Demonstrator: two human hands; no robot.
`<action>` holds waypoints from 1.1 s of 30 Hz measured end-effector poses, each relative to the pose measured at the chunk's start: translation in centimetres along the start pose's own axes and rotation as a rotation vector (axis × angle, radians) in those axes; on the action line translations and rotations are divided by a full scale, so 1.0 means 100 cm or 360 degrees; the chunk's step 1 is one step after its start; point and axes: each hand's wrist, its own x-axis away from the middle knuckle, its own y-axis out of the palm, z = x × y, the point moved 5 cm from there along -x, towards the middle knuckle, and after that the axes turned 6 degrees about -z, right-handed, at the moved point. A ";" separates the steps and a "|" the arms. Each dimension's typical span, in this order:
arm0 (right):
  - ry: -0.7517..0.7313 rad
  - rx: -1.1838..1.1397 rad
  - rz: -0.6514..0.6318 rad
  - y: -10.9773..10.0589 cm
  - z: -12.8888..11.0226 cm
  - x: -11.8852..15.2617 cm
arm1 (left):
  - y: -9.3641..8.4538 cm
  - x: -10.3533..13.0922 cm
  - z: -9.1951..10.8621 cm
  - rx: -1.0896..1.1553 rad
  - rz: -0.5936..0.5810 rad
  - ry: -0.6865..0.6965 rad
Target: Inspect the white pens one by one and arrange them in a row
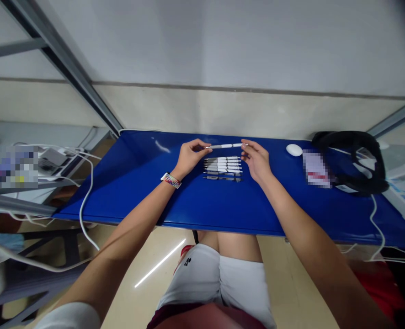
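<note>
Between my two hands a white pen [227, 145] is held level, just beyond a row of pens. My left hand [191, 157] pinches its left end, and the fingers of my right hand [257, 160] grip its right end. Nearer to me, several white pens [223, 163] lie side by side on the blue desk [219, 205], all pointing the same way. Closest to me in that row are dark see-through pens [222, 177]. A patterned band [171, 180] circles my left wrist.
On the right stand a white mouse-like oval object [294, 150], a blurred packet [315, 169] and a black headset-like loop [377, 160]. White cables [89, 192] hang over the desk's left side. A metal frame post [96, 103] rises at the back left, before a wall.
</note>
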 end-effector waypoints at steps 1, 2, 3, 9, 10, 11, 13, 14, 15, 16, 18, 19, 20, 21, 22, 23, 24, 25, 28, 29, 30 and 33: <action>-0.0043 0.0094 0.0016 -0.003 0.001 -0.001 | -0.001 0.000 -0.001 -0.0015 0.0009 -0.0010; -0.0093 0.0202 0.0028 -0.005 0.002 -0.003 | -0.001 0.000 -0.002 -0.0026 0.0018 -0.0022; -0.0153 0.0318 0.0030 -0.007 0.003 -0.004 | -0.002 -0.001 -0.003 -0.0033 0.0025 -0.0032; -0.0459 0.1064 -0.0029 -0.012 0.005 -0.008 | -0.005 -0.003 -0.009 -0.0321 -0.0064 0.0007; -0.0470 0.1175 -0.0075 -0.011 0.006 -0.008 | -0.006 -0.003 -0.010 -0.0407 -0.0079 0.0026; -0.0470 0.1283 -0.0126 -0.010 0.007 -0.007 | -0.006 -0.003 -0.012 -0.0479 -0.0095 0.0044; -0.0464 0.1482 -0.0215 -0.007 0.009 -0.006 | -0.005 -0.004 -0.015 -0.0567 -0.0164 0.0060; -0.0465 0.1563 -0.0245 -0.006 0.009 -0.006 | -0.004 -0.004 -0.017 -0.0590 -0.0203 0.0058; -0.0473 0.1624 -0.0263 -0.005 0.009 -0.005 | -0.003 -0.004 -0.018 -0.0607 -0.0241 0.0053; -0.0485 0.1668 -0.0274 -0.004 0.009 -0.004 | -0.003 -0.004 -0.019 -0.0618 -0.0273 0.0047; -0.0508 0.1723 -0.0290 -0.002 0.008 -0.003 | -0.001 -0.004 -0.020 -0.0652 -0.0314 0.0045; -0.0514 0.1738 -0.0296 -0.002 0.008 -0.003 | -0.001 -0.004 -0.020 -0.0680 -0.0326 0.0055; -0.0517 0.1750 -0.0302 -0.002 0.009 -0.003 | 0.000 -0.004 -0.020 -0.0711 -0.0338 0.0071; -0.0518 0.1758 -0.0307 -0.002 0.009 -0.003 | 0.000 -0.004 -0.018 -0.0742 -0.0346 0.0093; -0.0515 0.1762 -0.0312 -0.002 0.010 -0.003 | 0.001 -0.004 -0.017 -0.0773 -0.0354 0.0121; -0.0511 0.1763 -0.0316 -0.003 0.010 -0.003 | 0.002 -0.003 -0.016 -0.0802 -0.0366 0.0150; -0.0505 0.1760 -0.0319 -0.003 0.011 -0.003 | 0.003 -0.003 -0.014 -0.0830 -0.0381 0.0178; -0.0502 0.1757 -0.0322 -0.002 0.011 -0.003 | 0.004 -0.003 -0.013 -0.0855 -0.0398 0.0200; -0.0515 0.1753 -0.0339 0.000 0.008 -0.001 | 0.006 -0.002 -0.011 -0.0910 -0.0428 0.0216; -0.0525 0.1763 -0.0346 0.001 0.007 0.000 | 0.007 -0.002 -0.011 -0.0919 -0.0434 0.0208; -0.0533 0.1782 -0.0355 0.002 0.006 0.001 | 0.007 -0.001 -0.010 -0.0930 -0.0444 0.0198; -0.0543 0.1882 -0.0367 0.004 0.004 0.004 | 0.008 0.000 -0.006 -0.0990 -0.0485 0.0177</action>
